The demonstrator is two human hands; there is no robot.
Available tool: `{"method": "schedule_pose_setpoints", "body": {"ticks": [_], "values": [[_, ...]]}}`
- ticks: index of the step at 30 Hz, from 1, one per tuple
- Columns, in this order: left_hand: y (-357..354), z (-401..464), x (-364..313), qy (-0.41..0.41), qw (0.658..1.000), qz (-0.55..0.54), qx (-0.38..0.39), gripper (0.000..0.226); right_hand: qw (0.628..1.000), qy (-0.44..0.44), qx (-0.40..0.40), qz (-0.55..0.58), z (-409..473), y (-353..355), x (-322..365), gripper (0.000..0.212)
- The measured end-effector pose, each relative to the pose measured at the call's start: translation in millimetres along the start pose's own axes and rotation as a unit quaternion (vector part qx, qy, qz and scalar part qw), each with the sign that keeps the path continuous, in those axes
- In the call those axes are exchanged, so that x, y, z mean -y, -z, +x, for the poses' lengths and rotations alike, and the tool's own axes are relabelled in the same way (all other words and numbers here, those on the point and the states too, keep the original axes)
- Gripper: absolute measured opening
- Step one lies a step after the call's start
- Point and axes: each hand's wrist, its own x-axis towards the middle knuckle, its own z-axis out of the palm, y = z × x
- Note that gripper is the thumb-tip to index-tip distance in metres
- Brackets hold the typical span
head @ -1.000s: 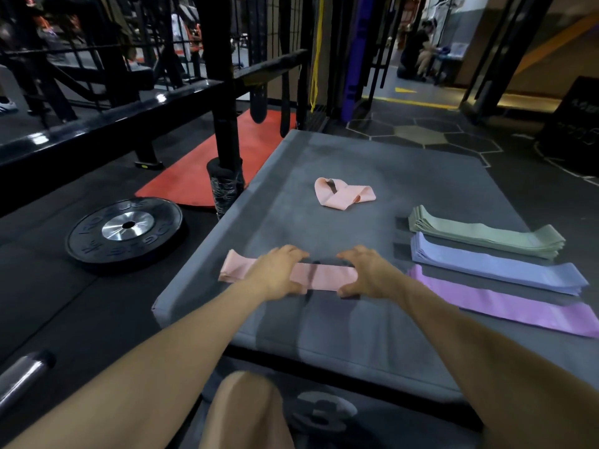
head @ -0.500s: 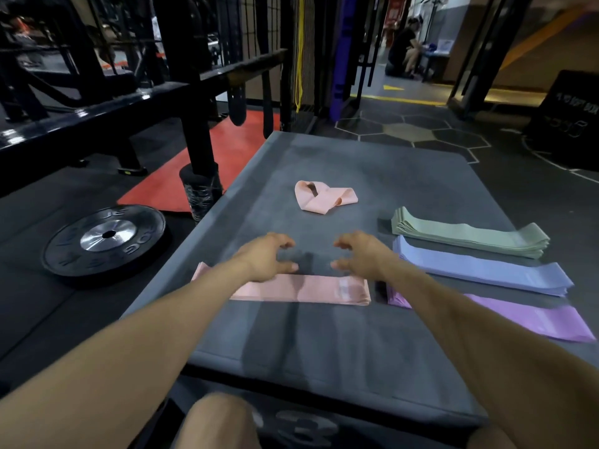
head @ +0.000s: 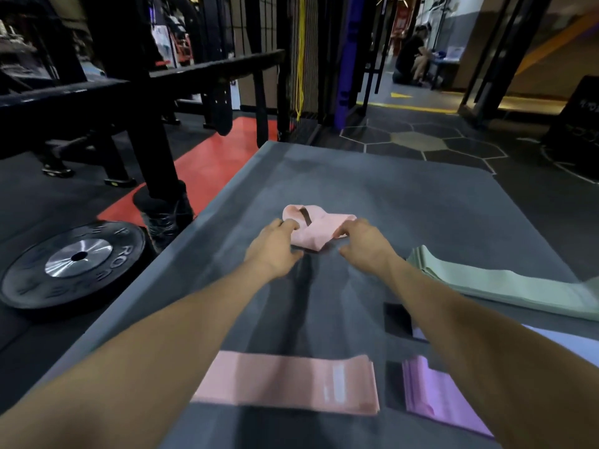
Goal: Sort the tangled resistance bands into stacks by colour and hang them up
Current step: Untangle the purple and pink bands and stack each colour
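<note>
A crumpled pink band (head: 316, 233) lies in the middle of the grey mat (head: 405, 189). My left hand (head: 275, 251) has its fingers curled onto the band's left edge. My right hand (head: 364, 244) has its fingers curled onto the right end. Both thumbs sit just in front of the band. A flattened pink band (head: 285, 384) lies near the mat's front, under my forearms. To its right are the purple stack (head: 434, 393), a sliver of the blue stack (head: 567, 335) and the green stack (head: 486, 283), partly hidden by my right arm.
A black weight plate (head: 77, 260) lies on the floor left of the mat, beside a black rack post (head: 152, 140) and a red floor mat (head: 210, 170). A dark box (head: 580, 124) stands far right. A person (head: 411, 56) sits in the background.
Both hands left the flattened pink band at the front and reached forward to the crumpled pink band. The view tilted down and closer to the mat.
</note>
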Motion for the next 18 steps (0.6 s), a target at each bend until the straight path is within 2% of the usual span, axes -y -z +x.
{"method": "schedule_pose_setpoints", "body": {"ticks": [4,9,12,15,18], "values": [[-20,25,-1,0.033,0.999,-0.025,0.005,0.059,1.000,-0.004,-0.005,-0.001,17,-8,-12,0.034],[-30,26,-3,0.041,0.996,-0.080,-0.010,0.032,1.000,-0.015,0.003,0.022,12,-10,-21,0.035],[-16,19,-11,0.008,0.992,-0.124,-0.014,0.029,0.998,-0.016,-0.013,0.057,2,-2,-19,0.033],[13,5,-29,-0.052,0.977,-0.207,-0.018,0.030,0.993,-0.025,-0.032,0.113,-13,9,-10,0.049],[47,-13,-49,-0.110,0.958,-0.265,-0.007,0.034,0.984,-0.023,-0.068,0.161,-33,23,7,0.056]]}}
